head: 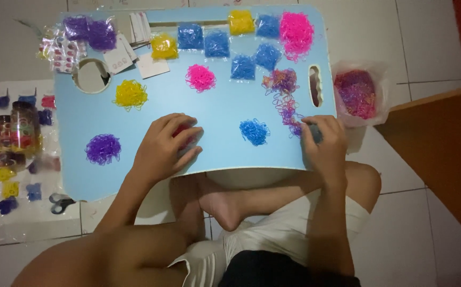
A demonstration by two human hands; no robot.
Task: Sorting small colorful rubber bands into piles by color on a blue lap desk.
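Left hand (165, 146) cups down over red bands (183, 134) near the tray's (214, 106) front edge; right hand (323, 141) pinches mixed bands (289, 114) at its right front corner.

five blue band packets (217, 43), two yellow piles (130, 94)

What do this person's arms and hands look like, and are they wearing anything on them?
Both arms are bare from shoulder to wrist, with no sleeves showing. The left hand and right hand are bare too: no gloves, rings, watch or bracelets that I can make out. The only clothing in view is white shorts and a dark top at the bottom edge.
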